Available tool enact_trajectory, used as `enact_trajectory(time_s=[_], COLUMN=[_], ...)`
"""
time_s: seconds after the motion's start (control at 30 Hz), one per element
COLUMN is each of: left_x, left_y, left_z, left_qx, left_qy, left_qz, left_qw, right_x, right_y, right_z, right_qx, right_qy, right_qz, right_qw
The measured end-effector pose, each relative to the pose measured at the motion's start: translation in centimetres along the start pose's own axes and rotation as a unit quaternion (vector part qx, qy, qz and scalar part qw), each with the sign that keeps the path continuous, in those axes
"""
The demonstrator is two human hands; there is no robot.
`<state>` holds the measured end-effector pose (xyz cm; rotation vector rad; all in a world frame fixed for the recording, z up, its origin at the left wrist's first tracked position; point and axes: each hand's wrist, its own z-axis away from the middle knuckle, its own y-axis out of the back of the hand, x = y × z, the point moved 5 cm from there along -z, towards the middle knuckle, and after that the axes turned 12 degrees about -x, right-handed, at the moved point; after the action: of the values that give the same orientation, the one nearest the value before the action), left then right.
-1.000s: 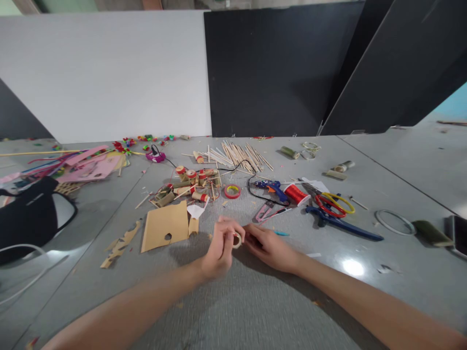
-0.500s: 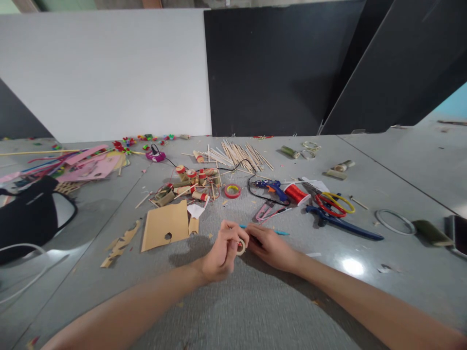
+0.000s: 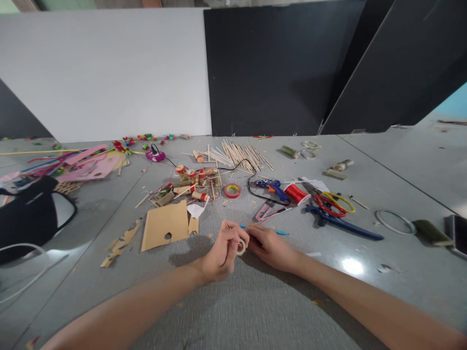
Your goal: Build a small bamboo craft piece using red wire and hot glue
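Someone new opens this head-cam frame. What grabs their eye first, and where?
Probably the middle, where the left hand holds a small pale ring-ended piece and the right hand sits close beside it. Next, likely the big white panel and black panel standing side by side across the back. Then the red spool, lying beyond the right hand next to the scissors.
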<state>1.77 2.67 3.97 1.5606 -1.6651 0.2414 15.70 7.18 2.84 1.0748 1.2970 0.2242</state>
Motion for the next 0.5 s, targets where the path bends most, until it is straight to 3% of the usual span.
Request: enact_trajectory(time_s=[0.5], left_x=[-0.08], left_y=[-0.10], left_z=[-0.09], left_qx=[0.003], left_qy=[0.013], left_qz=[0.024], left_qw=[1.000], right_x=[-0.02], right_y=[0.00], right_z=[-0.01], right_qx=[0.006], right_qy=[0.000], right_qz=[-0.004], right_qw=[1.000])
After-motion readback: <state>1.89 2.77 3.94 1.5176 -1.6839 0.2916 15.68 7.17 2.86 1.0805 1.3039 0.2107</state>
